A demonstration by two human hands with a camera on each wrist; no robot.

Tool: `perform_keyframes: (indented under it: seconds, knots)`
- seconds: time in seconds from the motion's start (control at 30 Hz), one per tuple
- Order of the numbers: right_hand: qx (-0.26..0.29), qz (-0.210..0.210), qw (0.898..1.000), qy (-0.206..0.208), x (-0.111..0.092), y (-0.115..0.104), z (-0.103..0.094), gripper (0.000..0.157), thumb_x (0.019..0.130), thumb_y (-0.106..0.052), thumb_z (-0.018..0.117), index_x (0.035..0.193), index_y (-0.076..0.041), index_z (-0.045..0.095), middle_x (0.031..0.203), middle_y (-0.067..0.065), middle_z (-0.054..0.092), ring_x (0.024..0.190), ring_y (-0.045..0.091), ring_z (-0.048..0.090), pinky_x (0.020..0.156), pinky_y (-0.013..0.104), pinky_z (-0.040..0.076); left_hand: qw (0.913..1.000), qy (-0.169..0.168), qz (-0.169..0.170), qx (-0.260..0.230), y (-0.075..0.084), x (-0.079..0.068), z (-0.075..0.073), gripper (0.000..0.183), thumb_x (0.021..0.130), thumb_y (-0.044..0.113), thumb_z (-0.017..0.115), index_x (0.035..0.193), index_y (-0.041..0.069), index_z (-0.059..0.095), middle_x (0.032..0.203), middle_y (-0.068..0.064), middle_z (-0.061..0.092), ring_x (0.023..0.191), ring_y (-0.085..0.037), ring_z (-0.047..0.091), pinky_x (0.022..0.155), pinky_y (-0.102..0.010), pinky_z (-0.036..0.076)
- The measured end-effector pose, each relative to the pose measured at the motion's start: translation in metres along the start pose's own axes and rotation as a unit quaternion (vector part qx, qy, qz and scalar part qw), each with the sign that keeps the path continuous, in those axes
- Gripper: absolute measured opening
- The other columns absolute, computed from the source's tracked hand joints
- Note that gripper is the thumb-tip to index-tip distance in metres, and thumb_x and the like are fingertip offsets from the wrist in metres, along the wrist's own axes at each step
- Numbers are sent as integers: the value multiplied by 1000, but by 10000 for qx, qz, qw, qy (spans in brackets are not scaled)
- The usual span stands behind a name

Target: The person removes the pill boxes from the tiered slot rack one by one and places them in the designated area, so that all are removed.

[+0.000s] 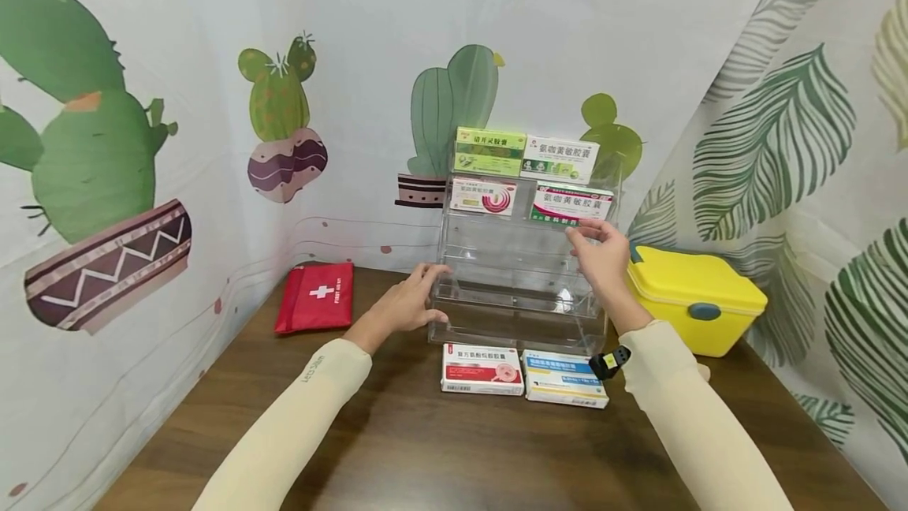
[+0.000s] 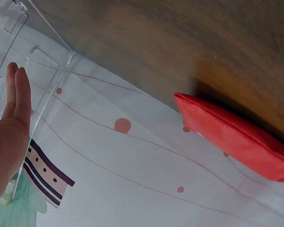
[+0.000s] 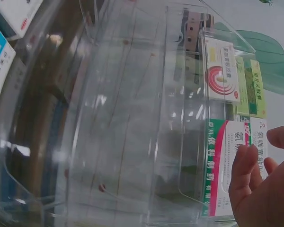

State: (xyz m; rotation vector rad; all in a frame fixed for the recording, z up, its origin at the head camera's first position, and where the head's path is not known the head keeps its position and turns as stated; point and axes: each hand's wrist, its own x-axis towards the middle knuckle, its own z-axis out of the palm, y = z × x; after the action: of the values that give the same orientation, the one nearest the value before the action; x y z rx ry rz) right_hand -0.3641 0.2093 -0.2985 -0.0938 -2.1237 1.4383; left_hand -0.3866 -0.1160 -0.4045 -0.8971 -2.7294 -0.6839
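A clear stepped display rack [image 1: 514,247] stands on the table with medicine boxes in its upper two tiers. My right hand [image 1: 603,259] is at the lower edge of the white, green and pink box [image 1: 573,202] on the second tier. In the right wrist view, loosely bent fingers [image 3: 245,172] overlap this box, with the thumb apart from them. My left hand [image 1: 410,300] is at the rack's left side, its fingers [image 2: 22,97] straight in the left wrist view. Left of the pink-ringed box [image 1: 484,196] nothing is held; above sit a green box [image 1: 489,151] and a white-green box [image 1: 560,159].
Two boxes lie flat before the rack: a red-and-white one [image 1: 482,369] and a blue-and-white one [image 1: 565,378]. A red first aid pouch [image 1: 315,298] lies at the left, and a yellow case [image 1: 698,294] stands close by the right forearm. A printed cloth hangs behind.
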Motion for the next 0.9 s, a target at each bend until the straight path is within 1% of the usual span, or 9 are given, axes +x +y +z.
perform_keyframes:
  seconds: [0.07, 0.13, 0.23, 0.3, 0.43, 0.5, 0.6, 0.73, 0.9]
  knots:
    - [-126, -24, 9999, 46, 4, -2, 0, 36, 92, -31, 70, 120, -8, 66, 107, 4, 66, 70, 11, 66, 51, 19, 47, 10000, -9, 3, 61, 0, 0, 0, 84, 82, 34, 82, 147, 30, 30, 118, -8, 44, 77, -10, 57, 60, -30, 47]
    - [-273, -87, 9995, 98, 7, -4, 0, 38, 93, -30, 70, 122, -7, 66, 112, 7, 65, 83, 14, 66, 61, 20, 47, 9999, -60, -22, 150, 0, 1, -1, 84, 82, 36, 82, 147, 31, 30, 115, -7, 44, 73, -10, 55, 58, -29, 46]
    - [-532, -173, 9983, 177, 13, -5, 1, 43, 93, -27, 69, 129, -5, 62, 125, 13, 61, 103, 23, 60, 81, 30, 46, 9997, -128, -67, 178, 1, 2, -2, 84, 82, 36, 82, 148, 32, 31, 115, -7, 44, 71, -10, 55, 56, -30, 46]
    - [-593, -184, 9979, 194, 18, -5, 1, 47, 93, -26, 70, 133, -4, 58, 133, 16, 56, 121, 32, 51, 94, 38, 43, 9996, -164, -117, 172, 2, 2, -3, 84, 82, 36, 82, 148, 32, 31, 116, -8, 43, 72, -10, 55, 56, -30, 46]
    - [-609, -276, 9972, 322, 26, -3, -1, 55, 92, -23, 70, 140, -3, 51, 144, 17, 47, 133, 34, 41, 111, 45, 32, 9997, -152, -161, 126, 2, 3, -2, 85, 81, 33, 83, 148, 32, 31, 117, -8, 43, 74, -10, 56, 57, -30, 46]
    - [-690, -383, 9961, 396, 31, -1, -2, 58, 92, -23, 70, 142, -4, 50, 146, 17, 45, 136, 33, 39, 113, 44, 29, 9997, -155, -174, 105, 2, 3, -2, 84, 81, 33, 83, 148, 32, 31, 117, -8, 43, 74, -10, 56, 57, -30, 46]
    - [-880, -510, 9941, 390, 37, 1, -4, 60, 93, -24, 69, 146, -7, 47, 150, 15, 42, 124, 32, 52, 105, 42, 40, 9996, -162, -222, 80, 3, 3, -2, 84, 81, 33, 83, 148, 32, 31, 116, -8, 43, 75, -9, 57, 58, -30, 47]
    - [-1064, -670, 9917, 265, 43, 1, -7, 61, 94, -24, 66, 148, -7, 44, 150, 15, 39, 97, 33, 64, 86, 43, 51, 9993, -203, -307, 60, 3, 3, -2, 84, 82, 33, 82, 149, 33, 30, 116, -7, 43, 77, -8, 58, 60, -30, 47]
    - [-1210, -746, 9898, 121, 52, 0, -10, 61, 95, -25, 65, 148, -5, 43, 150, 19, 40, 131, 37, 45, 110, 49, 33, 9992, -205, -337, 4, 4, 3, -2, 84, 82, 32, 82, 148, 33, 31, 116, -8, 44, 79, -9, 58, 61, -30, 48]
